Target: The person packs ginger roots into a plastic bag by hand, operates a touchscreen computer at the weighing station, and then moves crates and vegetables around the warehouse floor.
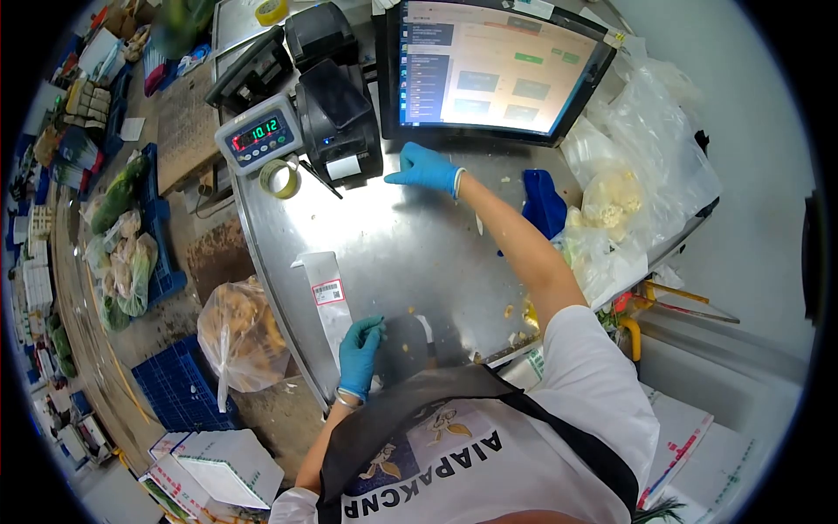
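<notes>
My left hand [359,356], in a blue glove, hangs over the near left edge of a steel table with its fingers curled together. Whatever they may hold is hidden. Close beside it lies a white strip with a printed label [328,292], bearing a red frame and codes. My right hand [426,169], also blue-gloved, reaches toward the lower edge of the monitor [497,74], with one digit stretched out to the left and nothing visible in it. Left of that hand stands a black label printer [342,131] with a white label at its slot.
A scale display [259,133] reads 10.12, with a tape roll [278,179] below it. To the right are a blue object [545,204] and clear plastic bags [642,148] with pale produce. A filled bag [242,332] and blue crate [185,384] sit left of the table.
</notes>
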A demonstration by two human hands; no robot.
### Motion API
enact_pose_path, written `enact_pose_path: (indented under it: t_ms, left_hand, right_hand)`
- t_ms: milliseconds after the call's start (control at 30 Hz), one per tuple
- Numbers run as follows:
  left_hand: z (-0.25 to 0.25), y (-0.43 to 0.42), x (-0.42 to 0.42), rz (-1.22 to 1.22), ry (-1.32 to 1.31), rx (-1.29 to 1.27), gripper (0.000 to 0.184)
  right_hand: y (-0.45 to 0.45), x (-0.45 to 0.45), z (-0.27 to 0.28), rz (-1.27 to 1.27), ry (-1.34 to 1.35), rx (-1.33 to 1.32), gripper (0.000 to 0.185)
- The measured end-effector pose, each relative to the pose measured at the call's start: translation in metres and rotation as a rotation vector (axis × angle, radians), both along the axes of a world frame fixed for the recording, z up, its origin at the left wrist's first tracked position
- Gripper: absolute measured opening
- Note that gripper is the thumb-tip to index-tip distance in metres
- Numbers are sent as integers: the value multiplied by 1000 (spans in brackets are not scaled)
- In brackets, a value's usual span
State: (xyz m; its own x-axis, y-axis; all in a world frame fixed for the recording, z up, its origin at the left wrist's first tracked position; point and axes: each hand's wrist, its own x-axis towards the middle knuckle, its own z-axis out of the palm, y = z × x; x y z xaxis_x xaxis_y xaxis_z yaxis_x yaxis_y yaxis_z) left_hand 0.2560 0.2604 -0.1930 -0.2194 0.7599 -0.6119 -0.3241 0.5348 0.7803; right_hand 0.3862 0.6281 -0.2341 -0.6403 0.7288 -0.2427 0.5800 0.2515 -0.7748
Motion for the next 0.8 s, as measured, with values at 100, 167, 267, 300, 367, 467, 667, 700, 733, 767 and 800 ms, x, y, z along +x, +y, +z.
enact_pose_path:
  t_ms: [100,167,267,300,367,467,667,700,733,767,800]
  left_hand:
    - [1,2,1,-11,7,2,25]
    - [1,2,2,-16,11,5,25]
    - [1,2,3,-18,14,2,25]
    - [3,3,4,-20,20,-4,25]
    - [4,3,5,-30,31,-2,24]
    - [1,2,6,-53,44,21,24]
    - [-1,4,12,-86,36,45,23]
    - [2,5,13,-90,41,43,23]
    - [3,6,13,-93,47,41,23]
    - [3,6,13,-95,51,32,23]
    - [4,6,14,-97,54,22,23]
  right_hand:
    - [-2,7,-4,15,4,6,48]
    - [-1,13,-12,35,24,38,46]
    - [0,27,-1,21,31,20,45]
    - [0,32,10,-3,18,-6,44]
    - [0,42,34,-57,-9,-59,43]
    - [13,63,39,-49,-5,72,45]
    - [54,115,105,-213,124,249,44]
    - [66,128,113,-240,171,239,43]
    - [78,140,122,-266,218,228,42]
    - [88,150,135,-259,174,301,41]
    - [93,157,148,-251,129,372,41]
